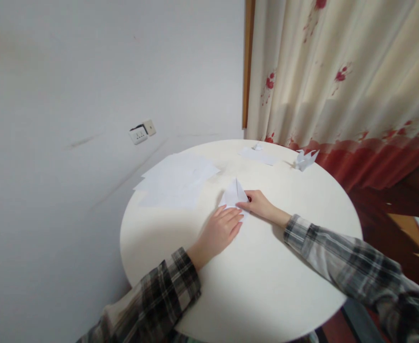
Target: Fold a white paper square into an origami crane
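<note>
A folded white paper (234, 193) lies in the middle of the table, its pointed end facing away from me and a crease running down from the tip. My left hand (224, 228) rests flat on its near part, fingers stretched out. At the paper's right edge, my right hand (257, 204) grips it between thumb and fingers. The near end of the paper is partly hidden under my left hand.
The round white table (266, 286) stands against the wall. Loose white sheets (177, 178) lie at its left. Toward the far edge are a folded paper crane (305, 160), a small paper piece (257, 146) and another sheet (261, 156). A curtain (302, 95) hangs behind.
</note>
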The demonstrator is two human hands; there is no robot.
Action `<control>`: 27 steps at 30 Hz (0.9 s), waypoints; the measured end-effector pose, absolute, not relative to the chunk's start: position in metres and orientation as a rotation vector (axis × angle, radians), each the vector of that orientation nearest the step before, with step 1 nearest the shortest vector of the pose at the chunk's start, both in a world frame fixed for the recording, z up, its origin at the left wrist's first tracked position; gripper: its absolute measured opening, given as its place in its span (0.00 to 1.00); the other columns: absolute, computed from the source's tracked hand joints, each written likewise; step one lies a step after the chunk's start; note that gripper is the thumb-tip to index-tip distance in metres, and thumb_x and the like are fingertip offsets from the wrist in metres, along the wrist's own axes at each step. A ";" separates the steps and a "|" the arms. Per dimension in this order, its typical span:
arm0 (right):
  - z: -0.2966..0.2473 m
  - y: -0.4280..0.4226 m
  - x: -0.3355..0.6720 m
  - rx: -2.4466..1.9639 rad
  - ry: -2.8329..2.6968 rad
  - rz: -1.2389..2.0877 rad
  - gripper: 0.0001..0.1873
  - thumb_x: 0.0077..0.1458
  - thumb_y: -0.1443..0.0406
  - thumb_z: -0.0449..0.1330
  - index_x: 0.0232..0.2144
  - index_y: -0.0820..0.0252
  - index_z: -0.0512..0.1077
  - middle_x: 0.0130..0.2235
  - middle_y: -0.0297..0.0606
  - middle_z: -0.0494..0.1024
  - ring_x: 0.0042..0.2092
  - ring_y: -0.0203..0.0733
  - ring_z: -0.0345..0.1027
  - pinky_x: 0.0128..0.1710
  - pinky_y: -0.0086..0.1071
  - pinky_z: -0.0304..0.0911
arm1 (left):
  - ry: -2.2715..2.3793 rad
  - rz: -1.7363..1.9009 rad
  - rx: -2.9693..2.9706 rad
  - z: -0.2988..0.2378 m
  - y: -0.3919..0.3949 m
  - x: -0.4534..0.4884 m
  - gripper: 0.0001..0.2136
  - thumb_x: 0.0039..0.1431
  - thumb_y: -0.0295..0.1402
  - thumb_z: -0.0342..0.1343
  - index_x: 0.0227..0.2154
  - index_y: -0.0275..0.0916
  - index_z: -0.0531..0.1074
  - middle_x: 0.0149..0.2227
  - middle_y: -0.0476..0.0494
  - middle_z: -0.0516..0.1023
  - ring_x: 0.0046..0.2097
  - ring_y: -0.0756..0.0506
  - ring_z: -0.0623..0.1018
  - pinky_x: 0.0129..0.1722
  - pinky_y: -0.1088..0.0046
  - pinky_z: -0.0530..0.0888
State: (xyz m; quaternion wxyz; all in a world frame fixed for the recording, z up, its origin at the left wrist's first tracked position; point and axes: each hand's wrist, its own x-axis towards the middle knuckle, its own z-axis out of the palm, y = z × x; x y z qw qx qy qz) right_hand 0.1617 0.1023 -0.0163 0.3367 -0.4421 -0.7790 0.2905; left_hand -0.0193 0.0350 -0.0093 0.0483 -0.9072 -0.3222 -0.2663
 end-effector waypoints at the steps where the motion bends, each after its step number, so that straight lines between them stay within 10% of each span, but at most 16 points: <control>1: -0.017 0.102 0.163 -1.148 -2.041 0.763 0.11 0.46 0.61 0.58 0.28 0.65 0.73 0.24 0.31 0.70 0.25 0.32 0.58 0.25 0.25 0.53 | -1.030 -0.930 -2.723 -0.006 0.037 -0.022 0.10 0.61 0.28 0.44 0.40 0.37 0.70 0.42 0.42 0.76 0.47 0.46 0.72 0.50 0.63 0.66; 13: -0.012 0.092 0.163 -1.439 -2.040 0.420 0.12 0.48 0.60 0.55 0.27 0.64 0.71 0.24 0.37 0.73 0.24 0.35 0.61 0.23 0.26 0.50 | -1.985 -0.952 -2.362 -0.017 0.066 -0.033 0.13 0.50 0.39 0.58 0.35 0.36 0.67 0.29 0.46 0.71 0.34 0.45 0.72 0.34 0.70 0.69; 27: -0.010 0.081 0.162 -1.458 -2.291 0.170 0.11 0.51 0.60 0.52 0.33 0.62 0.69 0.28 0.39 0.75 0.27 0.38 0.65 0.26 0.28 0.49 | -1.996 -1.220 -2.757 -0.023 0.116 -0.012 0.10 0.44 0.35 0.62 0.30 0.35 0.74 0.28 0.50 0.75 0.29 0.49 0.72 0.27 0.77 0.64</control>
